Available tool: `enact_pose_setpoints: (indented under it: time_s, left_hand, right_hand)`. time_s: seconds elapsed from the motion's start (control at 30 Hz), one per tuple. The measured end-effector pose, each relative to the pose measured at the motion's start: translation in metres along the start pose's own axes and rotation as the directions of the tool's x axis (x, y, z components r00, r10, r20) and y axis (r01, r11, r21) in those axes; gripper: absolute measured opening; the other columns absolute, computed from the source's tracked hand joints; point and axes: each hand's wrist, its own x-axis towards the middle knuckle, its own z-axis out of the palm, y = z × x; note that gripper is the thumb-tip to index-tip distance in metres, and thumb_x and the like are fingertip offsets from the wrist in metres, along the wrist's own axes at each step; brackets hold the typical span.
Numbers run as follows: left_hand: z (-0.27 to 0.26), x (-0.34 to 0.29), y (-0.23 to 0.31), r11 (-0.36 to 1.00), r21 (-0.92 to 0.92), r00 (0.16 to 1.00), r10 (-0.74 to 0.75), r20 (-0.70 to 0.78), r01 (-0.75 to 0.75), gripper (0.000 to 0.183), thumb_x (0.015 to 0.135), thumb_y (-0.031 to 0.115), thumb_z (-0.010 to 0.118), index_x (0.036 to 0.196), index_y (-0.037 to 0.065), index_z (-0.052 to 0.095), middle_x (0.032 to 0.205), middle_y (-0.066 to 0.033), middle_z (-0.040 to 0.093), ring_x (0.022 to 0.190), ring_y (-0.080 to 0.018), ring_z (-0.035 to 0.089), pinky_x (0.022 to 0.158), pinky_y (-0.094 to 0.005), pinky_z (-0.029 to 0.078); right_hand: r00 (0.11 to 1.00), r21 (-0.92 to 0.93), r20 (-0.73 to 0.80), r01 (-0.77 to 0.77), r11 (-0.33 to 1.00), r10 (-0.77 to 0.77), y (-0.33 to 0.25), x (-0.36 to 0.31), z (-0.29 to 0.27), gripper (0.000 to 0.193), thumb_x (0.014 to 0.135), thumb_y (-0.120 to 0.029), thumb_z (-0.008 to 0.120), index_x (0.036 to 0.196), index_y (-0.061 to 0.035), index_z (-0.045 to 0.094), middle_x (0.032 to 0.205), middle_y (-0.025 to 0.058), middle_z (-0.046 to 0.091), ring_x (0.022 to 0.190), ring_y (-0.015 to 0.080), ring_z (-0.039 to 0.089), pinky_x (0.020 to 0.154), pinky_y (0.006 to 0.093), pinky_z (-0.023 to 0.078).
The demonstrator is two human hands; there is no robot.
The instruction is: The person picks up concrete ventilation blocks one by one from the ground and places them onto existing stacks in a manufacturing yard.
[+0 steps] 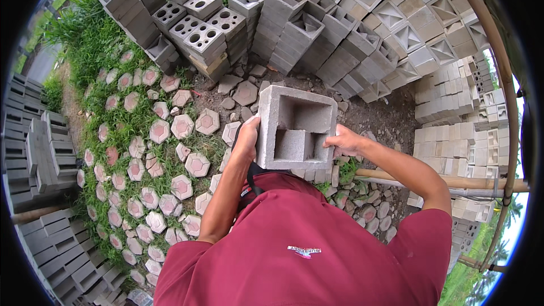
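Note:
A grey concrete block (292, 146) is held up in front of my body, its recessed, stepped face turned up toward me. My left hand (247, 137) grips the block's left side, fingers wrapped behind the edge. On the opposite side my right hand (343, 140) is closed on the right edge, its thumb over the rim. Most of the fingers are hidden behind the block. Ahead of it stand stacks of similar grey blocks with hollow faces (294, 31).
Blocks with round holes (204, 38) are piled far left of centre. A tall wall of patterned blocks (405, 37) curves along the right, near a bamboo pole (464, 182). Hexagonal pavers (197, 164) lie in grass at left. More grey blocks (62, 243) line the left edge.

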Motion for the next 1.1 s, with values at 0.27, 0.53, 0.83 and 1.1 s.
enact_pose_setpoints:
  time_s: [0.27,0.53,0.83,1.1]
  left_hand:
    - [0.009,0.115,-0.065,0.950,-0.302,0.973,-0.144,-0.183,0.084,0.029,0.095,0.017,0.038,0.111,0.001,0.056,0.103,-0.0084,0.062,0.090,-0.0167,0.059,0.083,-0.0311,0.045]
    - [-0.007,0.242,-0.066,0.979,-0.198,0.888,-0.139,-0.439,0.056,0.039,0.094,0.016,0.037,0.123,-0.006,0.050,0.116,-0.0129,0.060,0.107,-0.0182,0.054,0.097,-0.0288,0.036]
    - [-0.004,0.326,-0.028,0.957,0.175,0.781,-0.074,-0.620,0.230,0.041,0.099,0.027,0.037,0.115,-0.006,0.055,0.104,-0.0109,0.063,0.094,-0.0159,0.056,0.088,-0.0296,0.040]
    - [-0.020,0.413,-0.052,0.898,0.250,0.838,-0.196,-0.509,0.362,0.040,0.098,0.027,0.042,0.114,-0.005,0.058,0.104,-0.0081,0.064,0.095,-0.0141,0.055,0.088,-0.0275,0.041]
  right_hand:
    - [0.977,0.062,0.071,-0.206,0.977,0.201,-0.005,0.109,-0.114,0.041,0.082,-0.003,0.057,0.122,-0.0053,0.048,0.097,0.0050,0.058,0.087,0.0148,0.058,0.073,0.0382,0.052]
    - [0.958,-0.007,0.081,-0.274,0.962,0.273,-0.007,0.254,-0.192,0.057,0.080,-0.002,0.059,0.133,-0.0017,0.038,0.118,0.0067,0.054,0.104,0.0141,0.053,0.088,0.0311,0.047]
    - [0.946,0.294,0.241,-0.284,0.913,0.217,0.000,0.336,-0.226,0.063,0.081,0.002,0.060,0.137,-0.0015,0.032,0.126,0.0077,0.049,0.117,0.0160,0.046,0.097,0.0332,0.041]
    - [0.949,0.274,0.141,-0.310,0.910,0.281,0.004,0.362,-0.287,0.063,0.083,-0.002,0.062,0.137,-0.0049,0.030,0.121,0.0095,0.052,0.107,0.0181,0.056,0.075,0.0335,0.055]
